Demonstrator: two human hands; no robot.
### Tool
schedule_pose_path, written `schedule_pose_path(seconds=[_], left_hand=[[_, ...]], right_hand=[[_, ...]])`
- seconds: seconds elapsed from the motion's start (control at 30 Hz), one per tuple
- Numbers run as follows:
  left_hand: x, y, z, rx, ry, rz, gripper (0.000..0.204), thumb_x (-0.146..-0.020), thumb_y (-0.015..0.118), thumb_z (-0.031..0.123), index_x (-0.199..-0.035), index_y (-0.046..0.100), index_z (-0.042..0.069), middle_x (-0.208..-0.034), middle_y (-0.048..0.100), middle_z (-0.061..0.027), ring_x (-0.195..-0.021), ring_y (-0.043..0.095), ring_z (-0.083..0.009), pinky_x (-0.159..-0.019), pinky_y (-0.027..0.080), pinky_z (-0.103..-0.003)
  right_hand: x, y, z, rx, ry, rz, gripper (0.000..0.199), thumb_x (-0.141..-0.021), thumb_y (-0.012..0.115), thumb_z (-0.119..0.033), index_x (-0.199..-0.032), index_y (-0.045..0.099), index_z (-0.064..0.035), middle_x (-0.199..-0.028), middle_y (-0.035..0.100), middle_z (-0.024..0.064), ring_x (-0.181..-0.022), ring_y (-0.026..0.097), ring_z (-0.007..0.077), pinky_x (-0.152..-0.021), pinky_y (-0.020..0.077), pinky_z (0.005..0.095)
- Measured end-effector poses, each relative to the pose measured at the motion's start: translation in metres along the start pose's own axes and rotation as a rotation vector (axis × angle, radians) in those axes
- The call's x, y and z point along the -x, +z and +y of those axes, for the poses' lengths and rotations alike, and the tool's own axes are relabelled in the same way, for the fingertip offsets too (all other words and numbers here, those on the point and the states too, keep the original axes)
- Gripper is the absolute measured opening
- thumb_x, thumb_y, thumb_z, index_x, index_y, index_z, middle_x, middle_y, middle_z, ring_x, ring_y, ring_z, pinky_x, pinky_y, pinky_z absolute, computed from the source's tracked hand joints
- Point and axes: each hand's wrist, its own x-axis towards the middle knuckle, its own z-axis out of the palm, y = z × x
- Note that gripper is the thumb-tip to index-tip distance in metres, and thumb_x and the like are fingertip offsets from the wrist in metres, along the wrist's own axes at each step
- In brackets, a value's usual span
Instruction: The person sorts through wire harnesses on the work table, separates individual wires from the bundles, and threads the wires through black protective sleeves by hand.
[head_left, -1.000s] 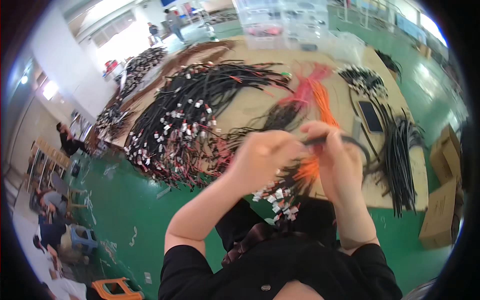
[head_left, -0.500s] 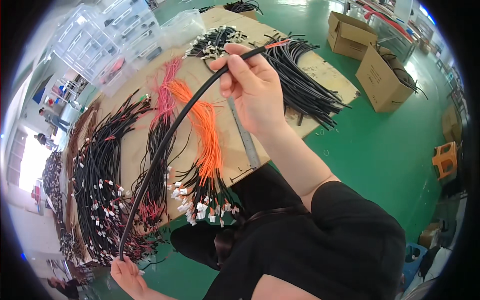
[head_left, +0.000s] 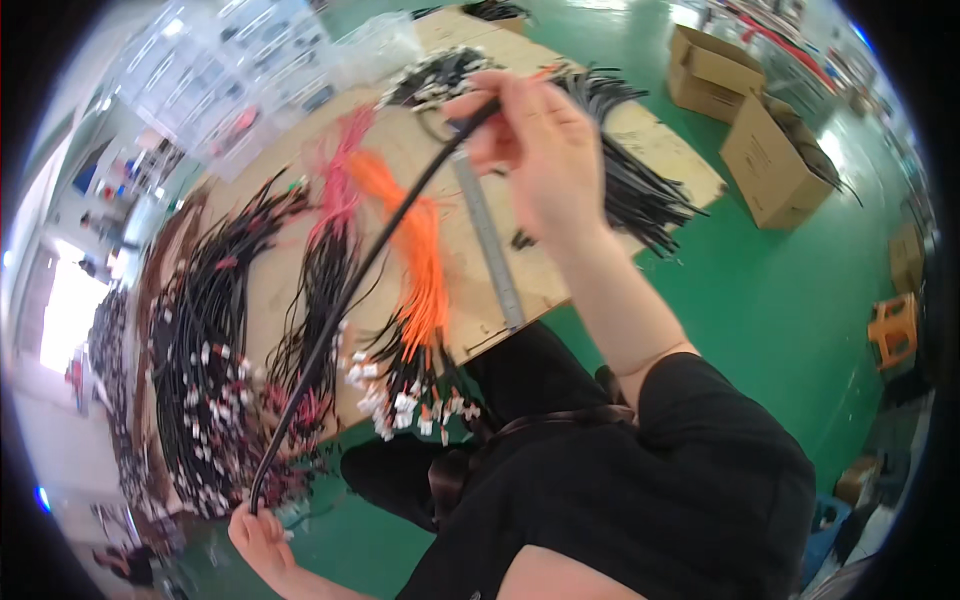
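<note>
In the head view, a long black cable (head_left: 350,290) ran taut in a diagonal from the upper middle of the frame down to the lower left. The right hand (head_left: 535,145), raised in the upper middle, had its grip closed on the cable's upper end, fingers pinched round it above the table (head_left: 560,270). The left hand (head_left: 262,540), at the lower left edge, had its grip closed on the cable's lower end, held out off the near edge of the table over the green floor (head_left: 760,300).

Under the stretched cable, the brown table carried bundles of wiring: an orange wire bundle (head_left: 420,260) at the centre, a pink wire bundle (head_left: 340,190) just left of it, and black harnesses with white connectors (head_left: 200,370) spread across the left of the frame. More black wires (head_left: 640,195) lay fanned at the table's right edge. A metal ruler (head_left: 490,240) lay lengthwise just right of the orange bundle. Clear plastic bins (head_left: 240,70) stood at the upper left, and two open cardboard boxes (head_left: 770,150) sat on the floor at the upper right. An orange stool (head_left: 893,330) stood at the right edge.
</note>
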Motion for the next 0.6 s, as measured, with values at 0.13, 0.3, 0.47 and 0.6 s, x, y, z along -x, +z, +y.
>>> schedule_pose_path(seconds=[0.13, 0.3, 0.47, 0.6], left_hand=[[0.008, -0.003, 0.002, -0.286, -0.001, -0.061, 0.024, -0.078, 0.055, 0.016, -0.070, 0.053, -0.007, -0.052, 0.040, 0.0002, -0.042, 0.033, -0.0045, -0.038, 0.021, -0.020], [0.015, 0.007, 0.012, -0.427, -0.024, -0.149, 0.023, -0.077, 0.052, 0.017, -0.066, 0.052, -0.003, -0.054, 0.044, -0.0009, -0.044, 0.037, -0.0059, -0.040, 0.025, -0.021], [0.028, 0.001, 0.005, -0.400, -0.060, -0.083, 0.023, -0.080, 0.054, 0.018, -0.068, 0.054, -0.001, -0.055, 0.045, 0.0006, -0.046, 0.038, -0.0057, -0.042, 0.026, -0.020], [-0.006, -0.021, 0.012, -0.364, -0.060, 0.092, 0.024, -0.081, 0.055, 0.027, -0.076, 0.049, 0.005, -0.057, 0.036, 0.0045, -0.047, 0.030, -0.0047, -0.044, 0.020, -0.019]], right_hand=[[-0.001, -0.025, -0.010, 0.140, 0.084, 0.011, 0.024, -0.088, 0.042, -0.020, -0.092, 0.054, 0.0003, -0.084, 0.059, 0.0099, -0.053, 0.042, 0.0061, -0.047, 0.0326, 0.0170], [-0.007, -0.087, -0.032, -0.100, 0.124, -0.049, 0.021, -0.089, 0.040, -0.015, -0.097, 0.048, 0.0028, -0.092, 0.050, 0.0110, -0.064, 0.042, 0.0065, -0.049, 0.0334, 0.0146], [-0.014, -0.071, -0.017, -0.113, 0.181, -0.042, 0.017, -0.090, 0.038, -0.012, -0.090, 0.046, 0.0032, -0.082, 0.045, 0.0067, -0.063, 0.039, 0.0090, -0.050, 0.0324, 0.0172], [-0.076, -0.043, 0.037, -0.306, 0.257, -0.350, 0.020, -0.087, 0.044, -0.016, -0.082, 0.051, 0.0019, -0.077, 0.051, 0.0052, -0.063, 0.045, 0.0141, -0.055, 0.0355, 0.0214]])
